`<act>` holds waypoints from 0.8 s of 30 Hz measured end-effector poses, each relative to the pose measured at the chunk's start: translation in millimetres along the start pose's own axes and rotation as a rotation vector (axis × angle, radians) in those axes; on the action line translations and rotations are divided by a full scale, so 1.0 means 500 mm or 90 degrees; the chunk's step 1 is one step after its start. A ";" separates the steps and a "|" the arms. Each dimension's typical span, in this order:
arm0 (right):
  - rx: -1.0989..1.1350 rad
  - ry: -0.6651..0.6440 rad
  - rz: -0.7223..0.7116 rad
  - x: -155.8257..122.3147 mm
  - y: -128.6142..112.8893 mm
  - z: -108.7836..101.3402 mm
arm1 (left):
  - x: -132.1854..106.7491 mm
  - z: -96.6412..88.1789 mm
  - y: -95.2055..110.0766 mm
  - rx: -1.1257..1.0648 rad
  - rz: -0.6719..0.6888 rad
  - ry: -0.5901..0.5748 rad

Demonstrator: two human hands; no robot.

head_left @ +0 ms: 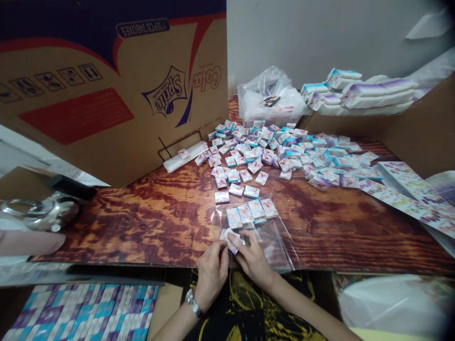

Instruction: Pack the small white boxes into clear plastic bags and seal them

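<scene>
A small white and purple printed box (232, 242) is between my hands at the table's front edge. My right hand (255, 261) pinches it with thumb and fingers. My left hand (213, 266), a silver watch on its wrist, is closed at the box's left side; its fingertips are partly hidden. Just beyond lies a clear plastic bag (280, 239), with a row of small boxes (248, 213) at its far part. Whether that row is inside the bag or on top, I cannot tell.
A large pile of small boxes (263, 147) covers the table's back. At left stands a big carton (142, 104), with flat clear bags (185, 157) against it. Printed sheets (408, 189) lie at right. A box of packed cartons (85, 312) is below left.
</scene>
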State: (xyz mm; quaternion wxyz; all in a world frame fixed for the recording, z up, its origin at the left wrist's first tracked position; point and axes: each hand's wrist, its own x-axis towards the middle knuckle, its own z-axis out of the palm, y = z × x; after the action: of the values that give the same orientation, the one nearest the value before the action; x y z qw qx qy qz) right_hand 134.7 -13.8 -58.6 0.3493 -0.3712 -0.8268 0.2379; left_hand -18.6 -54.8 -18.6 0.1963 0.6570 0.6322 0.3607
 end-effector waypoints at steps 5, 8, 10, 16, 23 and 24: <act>-0.083 -0.015 0.007 0.004 0.003 0.011 | -0.007 -0.002 0.006 -0.021 0.013 -0.013; -0.150 -0.008 -0.005 0.004 0.004 0.015 | -0.011 0.001 0.009 -0.028 0.014 -0.020; -0.181 -0.008 -0.008 0.005 0.003 0.014 | -0.011 0.004 0.008 -0.030 0.009 -0.021; -0.112 -0.088 -0.001 0.001 -0.001 -0.007 | -0.014 0.002 -0.001 -0.038 -0.030 -0.008; -0.207 -0.142 -0.083 -0.022 0.040 -0.018 | -0.037 0.003 -0.006 0.003 -0.141 -0.043; -0.229 -0.151 -0.094 -0.019 0.044 -0.018 | -0.039 0.006 -0.007 0.004 -0.147 -0.059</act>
State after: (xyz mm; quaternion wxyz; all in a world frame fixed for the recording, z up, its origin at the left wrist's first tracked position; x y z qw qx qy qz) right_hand 155.7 -6.6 -71.0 0.1943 -0.3357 -0.9160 0.1023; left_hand -17.6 -72.7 -27.6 0.2639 0.5964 0.6949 0.3029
